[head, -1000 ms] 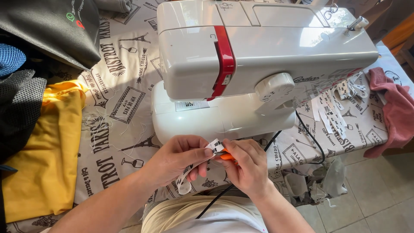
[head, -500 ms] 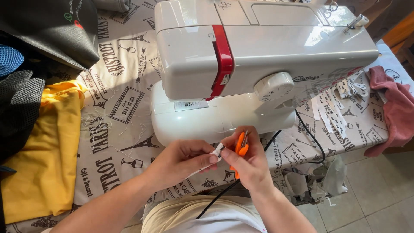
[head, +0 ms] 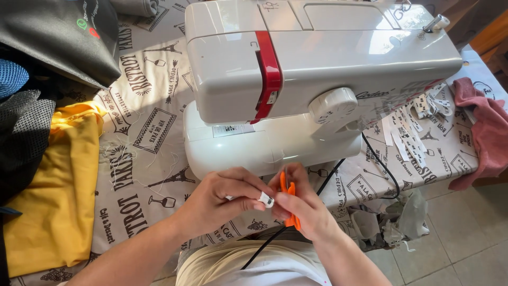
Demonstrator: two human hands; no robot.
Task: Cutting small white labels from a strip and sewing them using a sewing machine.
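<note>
Lower centre: small white tag (head: pixel 266 199) is pinched in left hand (head: pixel 225 204) fingers, held taut for orange snips (head: pixel 288 198) gripped by right hand (head: pixel 304 212), w/ sewing machine (head: pixel 296 79) above on desk (head: pixel 143 153).

One head-worn camera looks steeply down at the near edge of the table (head: pixel 148 137). It sits close above the sewing machine (head: pixel 317 69).

Small white label strip (head: pixel 266 199) pinched beside orange snips (head: pixel 289 204), before sewing machine
</note>
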